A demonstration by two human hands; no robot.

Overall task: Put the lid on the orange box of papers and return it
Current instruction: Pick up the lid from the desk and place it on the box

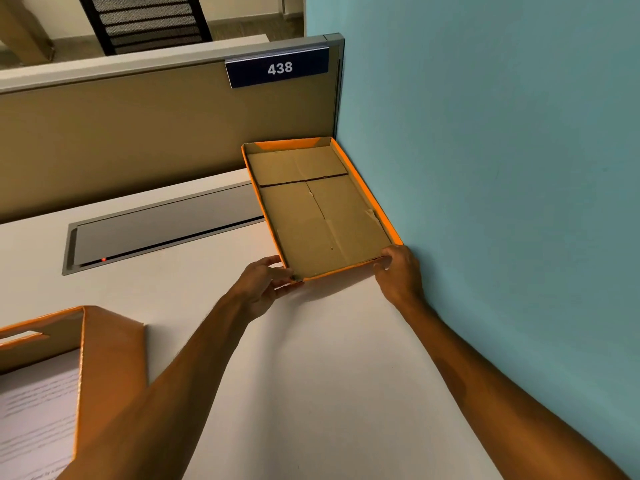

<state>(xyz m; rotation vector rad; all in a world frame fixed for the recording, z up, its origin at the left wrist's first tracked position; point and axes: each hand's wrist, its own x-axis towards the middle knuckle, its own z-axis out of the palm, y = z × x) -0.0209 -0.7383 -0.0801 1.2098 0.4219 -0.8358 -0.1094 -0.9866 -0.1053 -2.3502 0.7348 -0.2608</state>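
The orange lid (318, 216) lies upside down, brown cardboard inside facing up, at the far right of the white desk against the teal wall. Its near edge is lifted slightly, with a shadow beneath. My left hand (268, 282) grips the lid's near left corner. At the near right corner, my right hand (398, 268) holds the rim. The open orange box (104, 362) stands at the lower left, with printed papers (34, 417) inside it.
The white desk (311, 375) runs to the teal wall (502, 168) on the right. A grey cable hatch (159, 233) is set into the desk near the tan partition (121, 133), which carries a blue sign reading 438. A black chair stands behind the partition.
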